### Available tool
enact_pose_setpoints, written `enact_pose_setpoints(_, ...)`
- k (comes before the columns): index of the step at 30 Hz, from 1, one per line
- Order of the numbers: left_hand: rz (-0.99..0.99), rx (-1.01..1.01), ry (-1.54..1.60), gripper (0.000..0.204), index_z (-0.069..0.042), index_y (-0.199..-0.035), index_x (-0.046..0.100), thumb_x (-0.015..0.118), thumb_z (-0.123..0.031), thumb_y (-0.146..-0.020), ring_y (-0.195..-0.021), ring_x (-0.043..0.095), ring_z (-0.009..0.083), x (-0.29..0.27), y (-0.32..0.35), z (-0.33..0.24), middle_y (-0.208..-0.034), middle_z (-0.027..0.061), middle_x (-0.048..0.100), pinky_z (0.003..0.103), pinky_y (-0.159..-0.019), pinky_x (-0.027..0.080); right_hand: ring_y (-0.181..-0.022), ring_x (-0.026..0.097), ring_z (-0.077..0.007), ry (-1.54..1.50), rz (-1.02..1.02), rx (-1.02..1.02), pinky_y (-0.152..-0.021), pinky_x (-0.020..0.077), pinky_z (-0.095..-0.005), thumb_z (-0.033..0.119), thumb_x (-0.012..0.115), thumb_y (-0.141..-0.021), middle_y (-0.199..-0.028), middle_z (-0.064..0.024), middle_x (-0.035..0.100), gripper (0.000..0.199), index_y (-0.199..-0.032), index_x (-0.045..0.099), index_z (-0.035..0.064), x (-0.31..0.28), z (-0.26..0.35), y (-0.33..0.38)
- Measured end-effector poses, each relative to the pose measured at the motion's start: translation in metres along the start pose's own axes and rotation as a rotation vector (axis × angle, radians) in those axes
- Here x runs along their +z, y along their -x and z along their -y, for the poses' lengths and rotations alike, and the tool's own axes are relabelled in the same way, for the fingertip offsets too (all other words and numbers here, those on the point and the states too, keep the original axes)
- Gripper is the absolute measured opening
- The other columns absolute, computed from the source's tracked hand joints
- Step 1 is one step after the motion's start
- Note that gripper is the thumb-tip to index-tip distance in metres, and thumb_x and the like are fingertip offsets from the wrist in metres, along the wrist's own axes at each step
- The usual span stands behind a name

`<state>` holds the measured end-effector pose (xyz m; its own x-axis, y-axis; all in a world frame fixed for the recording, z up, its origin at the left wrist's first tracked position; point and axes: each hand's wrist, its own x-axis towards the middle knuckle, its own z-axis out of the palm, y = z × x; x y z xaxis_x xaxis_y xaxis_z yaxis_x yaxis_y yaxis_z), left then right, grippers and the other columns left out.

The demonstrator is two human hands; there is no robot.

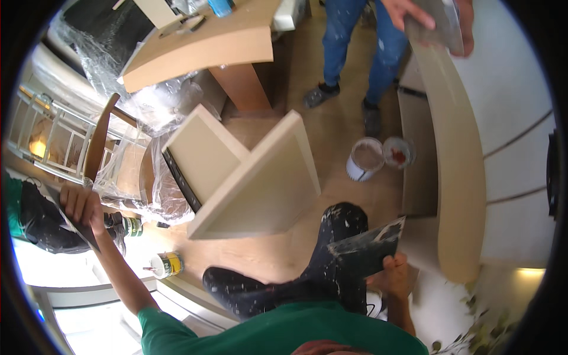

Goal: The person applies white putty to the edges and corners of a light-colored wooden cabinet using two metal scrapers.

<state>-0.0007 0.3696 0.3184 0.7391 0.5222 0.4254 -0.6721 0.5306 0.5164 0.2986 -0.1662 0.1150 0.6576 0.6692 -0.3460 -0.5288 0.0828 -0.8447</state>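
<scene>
My left hand [83, 207] is raised at the left, fingers closed round a flat, dark-looking filling blade [89, 234] seen nearly edge-on. Low on the right, my right hand [395, 277] grips a wide dark filling blade [370, 248] by its edge; pale filler is smeared along its upper side. This blade is above my paint-spotted dark trousers [284, 290]. Between my hands and the room stands a cream, angled panel unit [254, 195]. At the top right a co-worker's hands [408, 15] hold a broad metal filling blade [441, 26] over a long curved cream ledge [458, 177].
On the floor, a white bucket [358, 168] of brownish filler adjoins a clear tub [397, 152] with something red inside. A yellow-labelled tin [170, 264] stands lower left. A tan desk [207, 50], plastic-wrapped chairs [148, 171] and a person in dark trousers [50, 222] are left.
</scene>
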Motion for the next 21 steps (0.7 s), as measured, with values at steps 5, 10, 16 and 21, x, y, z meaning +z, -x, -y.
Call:
enact_pose_setpoints(5,0.121,0.19,0.029,0.028,-0.001,-0.067,0.054,0.049,0.0,-0.095,-0.034,0.055,0.017,0.038,0.049,0.034,-0.052,0.0133,0.06,0.026,-0.025,0.04,-0.068,0.068,-0.0193,0.26,0.211,-0.193,-0.062,0.0568,-0.0306,0.02,0.054,-0.101,-0.084,-0.015,0.071,0.032,-0.1,0.065,-0.0102,0.023,0.013,-0.065)
enact_pose_setpoints(10,-0.006,0.423,-0.043,0.02,0.001,-0.077,0.058,0.054,-0.005,-0.096,-0.04,0.057,0.0145,0.053,0.146,0.107,-0.059,0.0115,0.062,0.024,-0.029,0.042,-0.069,0.068,-0.0183,0.324,0.547,-0.307,-0.061,0.0567,-0.0294,0.013,0.057,-0.099,-0.084,-0.0135,0.071,0.025,-0.097,0.065,-0.0098,0.021,0.01,-0.105)
enact_pose_setpoints(16,-0.776,0.764,-0.023,0.034,-0.016,-0.078,0.057,0.05,-0.036,-0.105,-0.044,0.036,0.0033,0.101,0.268,0.218,-0.059,-0.0084,0.04,0.02,-0.034,0.024,-0.059,0.066,-0.0158,0.27,0.725,-0.25,-0.056,0.0551,-0.0279,0.011,0.057,-0.099,-0.078,-0.0103,0.069,0.021,-0.091,0.064,-0.007,0.016,-0.019,-0.085)
enact_pose_setpoints(21,-0.941,0.714,-0.058,0.038,-0.012,-0.082,0.058,0.053,-0.044,-0.102,-0.053,0.052,0.0096,0.148,0.304,0.279,-0.067,-0.0007,0.053,0.025,-0.042,0.037,-0.071,0.066,-0.0137,-0.039,0.737,0.016,-0.06,0.0533,-0.0257,0.032,0.052,-0.104,-0.093,-0.0072,0.07,0.032,-0.107,0.065,0.002,-0.007,-0.033,-0.065)
